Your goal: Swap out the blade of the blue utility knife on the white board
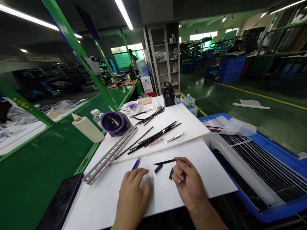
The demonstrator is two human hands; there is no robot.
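My right hand (189,182) is closed, pinching a thin dark pointed tool (165,162) by one end. The tool's tip points left over the white table; I cannot tell whether it is a blade or tweezers. My left hand (134,193) lies palm down, fingers bent and thumb apart, with nothing visible in it. Just beyond its fingers lies a blue-handled tool (136,164), partly hidden by the hand. Between the hands are a small black block (158,168) and, beside my right fingers, a small black slotted part (171,173).
Farther back lie black strips (153,135), silver tweezers (175,137), a red-and-white item (155,142) and pliers (138,116). A slotted metal rail (109,156) slants along the left. A black bottle (169,95) stands behind; a blue tray (254,212) of strips is at right.
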